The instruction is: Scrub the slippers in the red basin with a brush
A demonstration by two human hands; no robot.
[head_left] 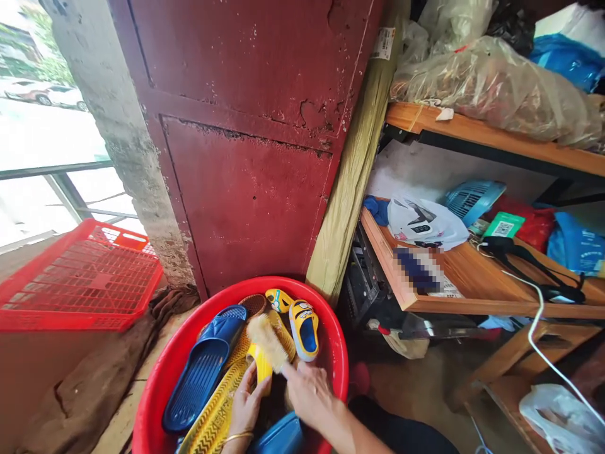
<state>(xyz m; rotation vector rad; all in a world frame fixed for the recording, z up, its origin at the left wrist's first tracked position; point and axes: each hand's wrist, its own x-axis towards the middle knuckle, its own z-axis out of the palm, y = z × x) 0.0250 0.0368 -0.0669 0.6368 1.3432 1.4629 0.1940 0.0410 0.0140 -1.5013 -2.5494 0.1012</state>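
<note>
Where the basin (236,282) sits, a red door (246,208) flakes.

Inside the rim of the red tub (288,284), the left hand (246,405), a gold bangle (239,436) at its wrist, stands upright and curled, while the right hand (309,394) angles in, closed.

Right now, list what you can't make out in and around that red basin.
From the head view:
- Floor of the basin: hidden by the slippers.
- Yellow slipper: largely covered by the brush and left hand.
- Brush handle: hidden by the right hand.
- Blue slipper: cut off by the bottom edge.
- Item on the wooden shelf: pixelated, unreadable.
</note>
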